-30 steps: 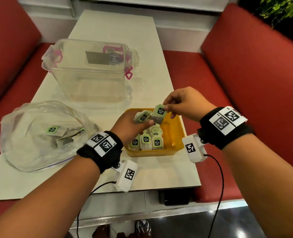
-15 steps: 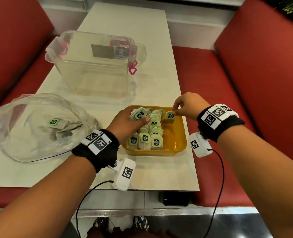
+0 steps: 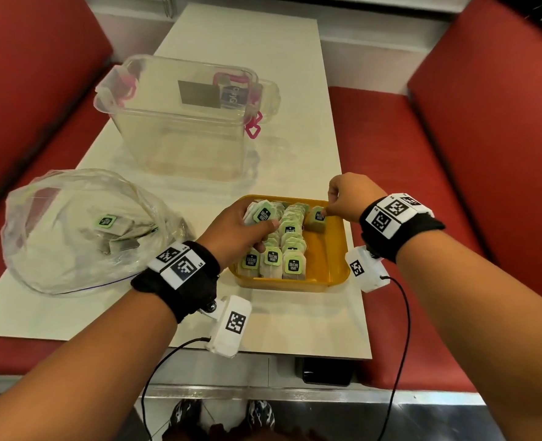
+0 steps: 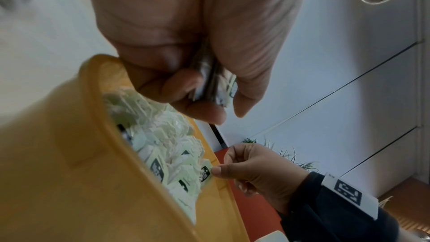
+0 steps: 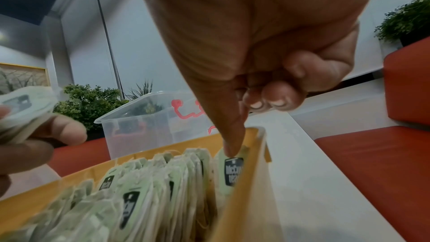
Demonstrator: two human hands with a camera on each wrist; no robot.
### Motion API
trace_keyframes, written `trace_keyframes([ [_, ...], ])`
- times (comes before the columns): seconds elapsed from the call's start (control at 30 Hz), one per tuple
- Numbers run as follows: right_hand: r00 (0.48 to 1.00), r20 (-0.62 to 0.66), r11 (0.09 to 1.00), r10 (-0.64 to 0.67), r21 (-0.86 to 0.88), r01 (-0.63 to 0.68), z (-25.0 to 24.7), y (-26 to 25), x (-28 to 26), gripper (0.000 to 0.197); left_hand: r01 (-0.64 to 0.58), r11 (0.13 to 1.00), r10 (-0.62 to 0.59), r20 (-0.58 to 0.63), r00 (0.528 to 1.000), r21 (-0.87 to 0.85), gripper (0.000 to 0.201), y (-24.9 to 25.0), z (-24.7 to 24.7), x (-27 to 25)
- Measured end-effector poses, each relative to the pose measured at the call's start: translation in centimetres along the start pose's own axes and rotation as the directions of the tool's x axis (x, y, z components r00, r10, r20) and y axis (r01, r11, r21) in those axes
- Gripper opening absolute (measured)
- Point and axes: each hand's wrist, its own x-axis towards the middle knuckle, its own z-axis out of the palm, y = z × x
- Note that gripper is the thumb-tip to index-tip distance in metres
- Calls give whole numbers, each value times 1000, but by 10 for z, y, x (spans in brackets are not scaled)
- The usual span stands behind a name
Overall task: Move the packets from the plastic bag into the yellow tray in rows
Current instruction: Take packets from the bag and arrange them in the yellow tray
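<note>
The right hand (image 3: 347,196) pinches one upright packet (image 3: 316,219) at the far right of the yellow tray (image 3: 333,278), label facing the person. The left wrist view shows the left hand (image 3: 235,232) curled round a stack of packets (image 4: 217,87). More lie in the plastic bag (image 3: 72,230) on the desk (image 3: 295,128).

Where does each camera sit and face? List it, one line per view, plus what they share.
Head: above, looking down at table, both hands, forearms, shoes.
Left wrist: under the left hand gripping tea packets, looking across at the right hand.
Right wrist: under the right hand, fingertip on one packet.
Shared: yellow tray, its packet rows.
</note>
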Motion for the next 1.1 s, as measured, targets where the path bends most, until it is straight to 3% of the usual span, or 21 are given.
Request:
trace_keyframes([
  [0.1,1000,-5,1000,22,0,-22,-1,2,-1,28,33,999,-33,7,999,9,11,1,-2,-2],
  [0.23,998,-56,999,-14,37,16,-8,-1,-8,20,109,989,-105,45,993,-95,14,1,-2,-5],
  [0.33,990,-67,986,-126,102,132,-17,-17,-18,23,106,972,-93,73,993,-211,20,-1,-2,-5],
  [0.5,941,14,901,-339,291,320,-25,-52,-37,21,48,971,-33,65,997,-236,29,0,1,-7],
  [0.87,935,-58,820,-350,464,336,-38,-53,-52,12,-87,996,88,9,996,-33,31,-6,-3,-7],
  [1.1,916,-74,846,-394,360,393,-44,-62,-60,7,-102,995,102,6,995,2,31,-8,1,-4],
])
